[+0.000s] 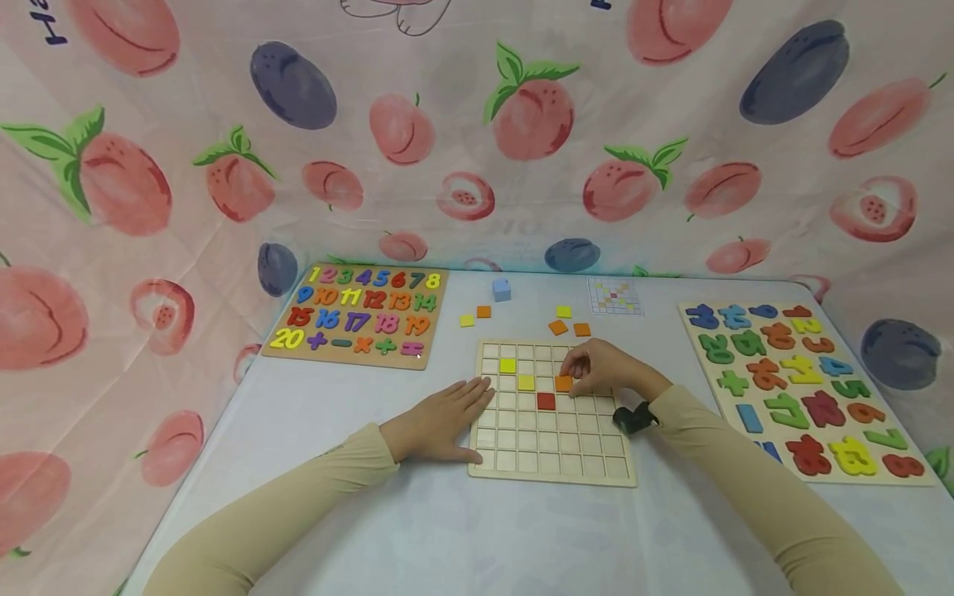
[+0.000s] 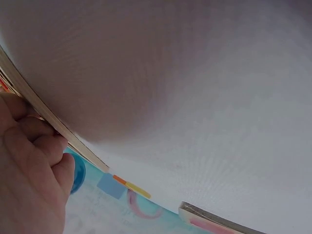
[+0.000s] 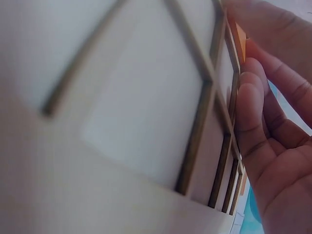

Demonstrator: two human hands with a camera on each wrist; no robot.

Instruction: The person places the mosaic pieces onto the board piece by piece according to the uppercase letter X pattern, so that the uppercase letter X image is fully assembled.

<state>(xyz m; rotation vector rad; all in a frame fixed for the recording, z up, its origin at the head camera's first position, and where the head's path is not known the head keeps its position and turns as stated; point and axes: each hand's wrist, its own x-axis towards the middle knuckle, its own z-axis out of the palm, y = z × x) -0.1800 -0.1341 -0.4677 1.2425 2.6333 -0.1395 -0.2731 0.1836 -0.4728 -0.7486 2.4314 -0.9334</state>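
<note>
A wooden grid board (image 1: 527,459) lies on the table in front of the person. Along its left edge the left hand (image 1: 441,420) rests with fingers extended; in the left wrist view that hand (image 2: 31,168) lies against the board's edge (image 2: 53,117). Over the upper right cells, the right hand (image 1: 602,366) pinches an orange square tile (image 1: 563,383) at the grid. The right wrist view shows the tile (image 3: 239,41) tilted between thumb and fingers of the hand (image 3: 278,126). Two yellow tiles (image 1: 508,366) and a red tile (image 1: 546,401) sit in cells, roughly along a diagonal.
Behind the board lie loose orange tiles (image 1: 581,329), yellow tiles (image 1: 466,320), a blue cube (image 1: 502,290) and a printed grid card (image 1: 614,296). Number puzzle boards stand left (image 1: 343,358) and right (image 1: 704,364). A patterned curtain (image 1: 462,108) hangs behind the table.
</note>
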